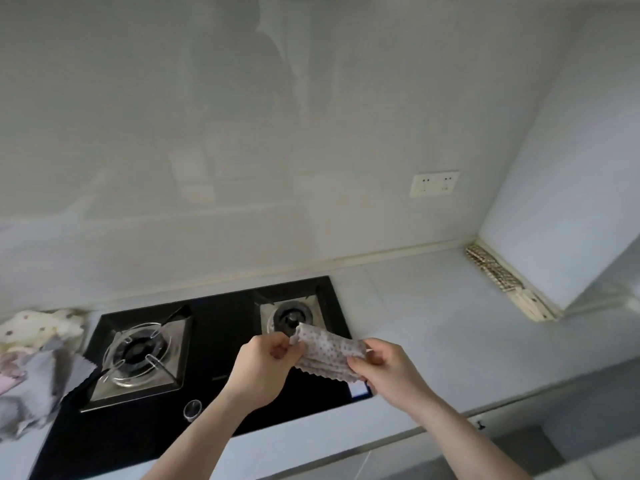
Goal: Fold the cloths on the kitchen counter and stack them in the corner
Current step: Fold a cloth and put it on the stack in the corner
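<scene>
My left hand and right hand are up in front of me above the front right part of the black gas hob, with a small dotted cloth stretched between them. My left fingers and thumb are curled in and pinch the cloth's left end, which bunches up just above my knuckles. My right thumb and fingers pinch its right edge, and the lower, scalloped edge hangs loose between my two hands. The cloth is off the counter, held in the air, and it covers part of the right burner from where I look.

The hob sits in the pale counter, toward its left half, with the left burner under a wire pan support and a round knob near the hob's front edge. At the counter's left edge lies a loose pile of cloths, cream with dots on top, grey and pink below, one grey corner lying over the hob's left edge. In the counter's far right corner, against the side wall, a patterned folded cloth lies flat. A double socket is set in the back wall above the counter.
</scene>
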A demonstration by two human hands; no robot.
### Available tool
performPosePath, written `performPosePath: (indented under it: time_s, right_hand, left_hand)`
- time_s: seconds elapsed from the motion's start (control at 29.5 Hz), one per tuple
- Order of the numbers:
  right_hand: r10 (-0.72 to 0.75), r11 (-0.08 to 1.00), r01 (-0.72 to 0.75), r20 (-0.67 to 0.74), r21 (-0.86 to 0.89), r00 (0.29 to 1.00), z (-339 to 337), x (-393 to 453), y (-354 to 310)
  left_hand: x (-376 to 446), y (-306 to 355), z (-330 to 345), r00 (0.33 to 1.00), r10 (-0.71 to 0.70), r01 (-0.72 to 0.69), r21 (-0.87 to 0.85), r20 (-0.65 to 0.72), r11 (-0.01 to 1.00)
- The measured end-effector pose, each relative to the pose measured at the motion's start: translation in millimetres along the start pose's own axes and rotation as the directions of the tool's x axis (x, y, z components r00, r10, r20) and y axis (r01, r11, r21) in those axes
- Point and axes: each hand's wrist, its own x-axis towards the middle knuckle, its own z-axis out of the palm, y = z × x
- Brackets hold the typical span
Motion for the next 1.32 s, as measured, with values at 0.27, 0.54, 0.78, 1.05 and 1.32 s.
performPosePath:
  time_s: [0.27,0.54,0.78,1.05,1.32]
  right_hand:
    - [0.167,0.986,-0.16,-0.173,0.054,0.971,-95.5,23.0,47.0]
    - [0.582,0.759,-0.26,-0.445,0.597,0.68,-170.6,44.5,123.4]
    - [0.688,0.699,-0.224,-0.553,0.679,0.47,-254.4,62.8,186.0]
    - [0.774,0.627,-0.185,-0.578,0.757,0.257,-365.6,89.2,248.1]
    - [0.81,0.58,-0.341,-0.57,0.74,0.14,-442.6,119.5,303.6]
  left_hand:
    - [51.0,67.5,67.8,0.996,0.054,-0.062,0.103,0.072,0.993]
    - [110.3,82.1,98.5,0.973,0.083,-0.135,0.24,0.216,0.961]
    - [141.4,97.6,124.5,0.934,0.073,-0.173,0.264,0.35,0.949]
    - [192.7,141.7,177.6,0.935,0.049,-0.159,0.29,0.352,0.944]
    - [233.2,168.1,254.9,0.929,0.05,-0.153,0.26,0.366,0.953]
